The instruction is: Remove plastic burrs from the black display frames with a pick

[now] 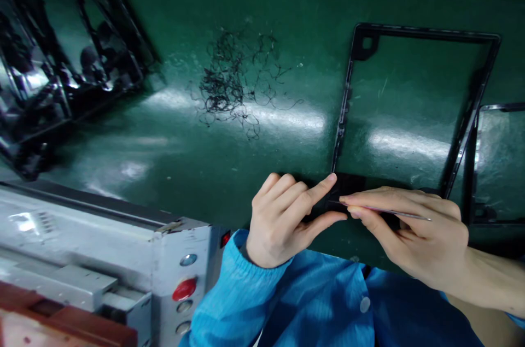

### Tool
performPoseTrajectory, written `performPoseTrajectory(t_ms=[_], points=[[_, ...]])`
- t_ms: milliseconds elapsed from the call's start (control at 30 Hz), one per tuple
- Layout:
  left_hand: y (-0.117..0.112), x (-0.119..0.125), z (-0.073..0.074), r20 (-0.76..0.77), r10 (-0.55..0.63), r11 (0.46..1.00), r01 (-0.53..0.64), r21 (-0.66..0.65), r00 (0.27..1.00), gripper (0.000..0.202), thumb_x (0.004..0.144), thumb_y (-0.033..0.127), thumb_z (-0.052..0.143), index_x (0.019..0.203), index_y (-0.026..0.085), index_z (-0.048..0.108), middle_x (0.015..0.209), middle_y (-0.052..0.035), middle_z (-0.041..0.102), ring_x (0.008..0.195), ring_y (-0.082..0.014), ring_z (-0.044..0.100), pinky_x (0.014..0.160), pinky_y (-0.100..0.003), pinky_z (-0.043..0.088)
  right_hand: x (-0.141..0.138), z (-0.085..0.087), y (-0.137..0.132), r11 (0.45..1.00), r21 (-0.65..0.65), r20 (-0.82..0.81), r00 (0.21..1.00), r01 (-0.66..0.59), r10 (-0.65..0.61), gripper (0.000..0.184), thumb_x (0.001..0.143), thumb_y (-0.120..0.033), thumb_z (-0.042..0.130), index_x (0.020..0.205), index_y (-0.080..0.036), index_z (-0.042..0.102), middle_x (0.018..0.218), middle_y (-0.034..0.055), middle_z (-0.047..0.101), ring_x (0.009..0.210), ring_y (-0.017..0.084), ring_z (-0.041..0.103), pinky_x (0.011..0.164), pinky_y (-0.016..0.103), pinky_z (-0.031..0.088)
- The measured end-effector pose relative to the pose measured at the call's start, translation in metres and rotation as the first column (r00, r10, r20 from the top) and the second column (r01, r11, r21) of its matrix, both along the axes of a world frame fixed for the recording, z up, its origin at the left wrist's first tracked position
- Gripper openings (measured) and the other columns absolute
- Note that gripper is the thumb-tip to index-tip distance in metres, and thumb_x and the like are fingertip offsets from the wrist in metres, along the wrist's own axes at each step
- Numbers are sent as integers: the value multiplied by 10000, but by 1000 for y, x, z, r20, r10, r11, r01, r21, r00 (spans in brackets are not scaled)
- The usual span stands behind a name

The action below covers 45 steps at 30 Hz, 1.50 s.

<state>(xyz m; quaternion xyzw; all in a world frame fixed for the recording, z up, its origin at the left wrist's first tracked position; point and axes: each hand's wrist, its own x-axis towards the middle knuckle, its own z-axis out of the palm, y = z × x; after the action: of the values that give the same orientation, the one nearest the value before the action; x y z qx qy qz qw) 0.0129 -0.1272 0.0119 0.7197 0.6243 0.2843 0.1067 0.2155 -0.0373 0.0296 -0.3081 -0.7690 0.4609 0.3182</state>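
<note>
A black rectangular plastic frame [471, 112] lies on the green table surface [172, 134], its near edge under my hands. My left hand [283, 221] pinches the frame's near left corner between thumb and forefinger, the other fingers curled. My right hand [414, 232] is closed on a thin metal blade or tweezers [394, 211], whose tip touches the frame's near edge beside my left fingertip. Both forearms wear blue sleeves [311, 303].
A heap of thin black plastic shavings [233, 79] lies mid-table. A stack of black frames [61, 68] stands at the far left. Another frame [498, 166] lies at the right edge. A grey machine [106, 259] with a red button [184, 288] sits at the near left.
</note>
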Motion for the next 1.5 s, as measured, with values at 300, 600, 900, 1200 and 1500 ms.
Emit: performPoseTrajectory(t_ms=[300,600,900,1200,1500], points=[[0,0,-1,12,-2,1000,2,2,1000,490,975,421,784,1334,101,690,650,64,521,624,-158,476,633,-348,350,1,-1,0,1000,3,-9,1000,-5,5,229,948,15,778,1082,-170,799,987,53,863,891,185,844,816,250,711],[0,0,1,7,-7,1000,7,-3,1000,482,990,425,766,1336,100,682,655,62,531,639,-154,475,639,-341,351,0,-1,0,1000,20,2,1000,4,-4,216,961,-8,777,1065,-195,800,981,36,864,877,192,848,777,265,727],[0,0,-1,16,-4,1000,4,5,1000,485,977,429,781,1321,96,699,651,59,537,627,-161,485,630,-351,353,0,0,0,1000,23,-3,1000,1,-1,208,946,-11,783,1052,-189,805,962,34,864,841,202,851,758,258,731],[0,0,0,15,-3,1000,3,-11,1000,489,978,439,776,1330,109,701,646,61,536,626,-160,482,638,-351,356,0,1,1,1000,19,5,1000,-11,11,207,949,0,778,1054,-177,801,961,42,864,854,192,849,782,248,721],[-1,0,0,6,3,1000,-3,-11,1000,486,986,439,777,1367,147,702,645,58,543,628,-164,506,631,-347,354,0,0,0,1000,11,6,1000,1,-1,224,967,-25,766,1084,-214,799,978,21,863,853,202,848,771,282,733]])
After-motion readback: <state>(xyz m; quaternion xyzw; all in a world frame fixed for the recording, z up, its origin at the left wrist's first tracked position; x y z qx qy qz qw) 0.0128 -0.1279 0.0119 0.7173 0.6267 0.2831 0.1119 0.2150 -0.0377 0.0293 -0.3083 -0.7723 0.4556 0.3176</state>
